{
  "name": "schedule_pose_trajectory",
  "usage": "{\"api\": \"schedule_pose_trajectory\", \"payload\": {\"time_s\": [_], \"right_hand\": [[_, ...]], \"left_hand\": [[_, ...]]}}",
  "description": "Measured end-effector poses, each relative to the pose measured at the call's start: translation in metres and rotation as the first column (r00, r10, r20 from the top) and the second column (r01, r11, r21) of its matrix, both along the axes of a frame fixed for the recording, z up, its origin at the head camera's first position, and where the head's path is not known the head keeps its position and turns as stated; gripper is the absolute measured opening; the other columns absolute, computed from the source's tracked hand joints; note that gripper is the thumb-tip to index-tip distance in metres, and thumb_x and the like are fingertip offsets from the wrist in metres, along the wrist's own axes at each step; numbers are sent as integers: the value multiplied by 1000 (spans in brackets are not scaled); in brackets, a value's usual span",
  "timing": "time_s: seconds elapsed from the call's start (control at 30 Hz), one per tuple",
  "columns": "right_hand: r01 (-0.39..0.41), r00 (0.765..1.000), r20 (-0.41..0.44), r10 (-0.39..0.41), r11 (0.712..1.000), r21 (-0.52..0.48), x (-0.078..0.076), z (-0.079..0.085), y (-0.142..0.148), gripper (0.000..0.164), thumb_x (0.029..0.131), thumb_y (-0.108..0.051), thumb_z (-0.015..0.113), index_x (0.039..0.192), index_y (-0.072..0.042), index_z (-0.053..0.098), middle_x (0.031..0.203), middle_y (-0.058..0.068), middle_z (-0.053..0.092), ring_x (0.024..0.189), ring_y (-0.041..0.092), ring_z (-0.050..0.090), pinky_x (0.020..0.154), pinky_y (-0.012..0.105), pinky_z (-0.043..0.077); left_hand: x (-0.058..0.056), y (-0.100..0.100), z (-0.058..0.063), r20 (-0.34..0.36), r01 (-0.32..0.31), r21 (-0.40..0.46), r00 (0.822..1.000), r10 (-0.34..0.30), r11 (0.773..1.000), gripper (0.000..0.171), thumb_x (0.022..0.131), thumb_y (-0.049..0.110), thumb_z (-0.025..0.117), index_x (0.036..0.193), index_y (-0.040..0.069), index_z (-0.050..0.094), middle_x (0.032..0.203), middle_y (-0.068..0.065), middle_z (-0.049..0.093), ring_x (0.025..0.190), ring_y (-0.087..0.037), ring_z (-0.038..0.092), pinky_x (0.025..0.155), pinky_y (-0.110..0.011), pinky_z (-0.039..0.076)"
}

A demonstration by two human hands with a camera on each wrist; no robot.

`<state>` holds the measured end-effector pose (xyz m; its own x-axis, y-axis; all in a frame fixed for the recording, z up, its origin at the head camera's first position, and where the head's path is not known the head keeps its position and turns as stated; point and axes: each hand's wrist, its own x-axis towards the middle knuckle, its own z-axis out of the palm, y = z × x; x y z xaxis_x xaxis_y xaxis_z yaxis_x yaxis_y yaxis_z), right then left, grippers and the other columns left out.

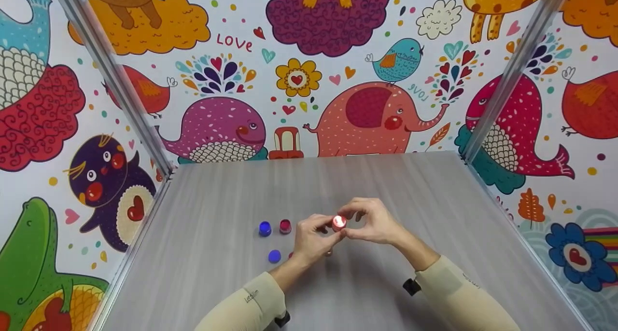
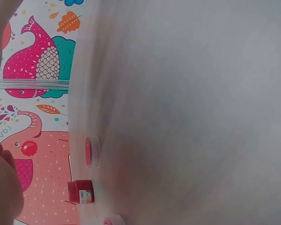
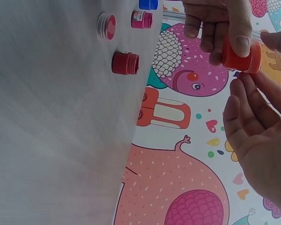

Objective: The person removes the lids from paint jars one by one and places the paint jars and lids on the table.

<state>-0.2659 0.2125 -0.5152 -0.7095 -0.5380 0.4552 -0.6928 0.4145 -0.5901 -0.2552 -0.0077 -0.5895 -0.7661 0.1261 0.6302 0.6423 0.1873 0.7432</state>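
Observation:
A small orange-red paint jar [image 3: 237, 60] is held up off the table between both hands. The left hand [image 1: 311, 239] grips the jar's body, its thumb [image 3: 243, 46] lying along the side in the right wrist view. At the ridged top end, the right hand [image 1: 374, 221] has its thumb and fingers around the rim. From the head, the jar's top [image 1: 339, 222] is bright with glare, so its surface is hard to read. Below the hands, a dark red jar [image 3: 125, 63] stands on the table, mostly hidden from the head view by the left hand.
Left of the hands stand a blue jar [image 1: 265, 228] and a pinkish-red jar [image 1: 285, 226]. Nearer lies a blue lid [image 1: 274, 256]; a pink-red lid [image 3: 111, 26] is partly covered by the left hand from above. Metal posts and printed walls bound the grey table [image 1: 217, 191].

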Motion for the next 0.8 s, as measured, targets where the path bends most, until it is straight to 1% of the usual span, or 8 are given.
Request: {"api": "schedule_pose_trajectory", "payload": {"time_s": [0.07, 0.13, 0.2, 0.27, 0.33, 0.5, 0.7, 0.8], "right_hand": [[3, 1000, -4, -3, 1000, -3, 2, 1, 0, 31, 85, -18, 92, 116, -14, 86, 100, 4, 83, 89, 10, 73, 74, 42, 65], [7, 1000, -8, -7, 1000, -4, 2, 1, 0, 31, 86, -19, 92, 116, -14, 86, 100, 3, 83, 90, 7, 72, 74, 41, 66], [17, 1000, -10, -17, 1000, -7, 3, 1, 0, 30, 87, -20, 92, 116, -15, 86, 101, 3, 83, 90, 7, 72, 75, 38, 65], [28, 1000, -9, -28, 1000, -7, 4, 1, -1, 30, 87, -20, 93, 116, -16, 86, 101, 2, 83, 90, 7, 71, 75, 37, 65], [41, 999, -9, -41, 999, -1, 5, 1, -1, 30, 88, -20, 94, 116, -16, 86, 101, 3, 83, 89, 7, 71, 75, 36, 64], [71, 997, -17, -71, 997, 27, 8, 1, -5, 30, 88, -22, 96, 116, -16, 86, 101, 3, 83, 90, 8, 71, 76, 41, 65], [111, 993, -34, -110, 993, 48, 9, 2, -9, 27, 88, -21, 97, 112, -15, 87, 97, -2, 82, 87, 8, 70, 76, 33, 63], [102, 994, -49, -100, 994, 43, 9, 2, -10, 23, 89, -20, 96, 110, -15, 88, 96, -3, 82, 86, 8, 70, 76, 33, 62]], "left_hand": [[1, 0, 1, 19, -5, -1, 1000, 5, 1000, 30, 81, 19, 103, 107, 14, 89, 91, -4, 84, 81, -6, 72, 70, -43, 69], [2, 0, 2, 45, -1, -3, 999, 1, 1000, 29, 83, 20, 102, 108, 16, 90, 92, -3, 84, 81, -6, 73, 71, -44, 69], [2, 0, 3, 48, -5, -11, 999, 5, 1000, 28, 83, 20, 102, 108, 16, 89, 92, -3, 84, 80, -7, 73, 71, -45, 69], [1, 1, 2, 45, -9, -14, 999, 10, 1000, 28, 83, 17, 102, 108, 15, 89, 92, -4, 84, 80, -8, 73, 71, -46, 69], [0, 2, 0, 29, -14, -11, 999, 15, 1000, 29, 81, 12, 102, 107, 11, 89, 91, -7, 85, 80, -9, 73, 70, -48, 69], [0, 4, -3, -17, -20, 9, 1000, 20, 1000, 33, 75, 2, 102, 105, 4, 89, 90, -12, 84, 77, -19, 75, 66, -53, 68], [1, 2, -3, -16, -21, -14, 1000, 20, 1000, 31, 80, 8, 102, 108, 11, 89, 92, -8, 85, 80, -28, 79, 69, -49, 70], [1, 1, -2, -17, -9, -20, 1000, 9, 1000, 29, 82, 10, 101, 109, 12, 89, 92, -8, 85, 80, -33, 79, 69, -48, 70]]}}
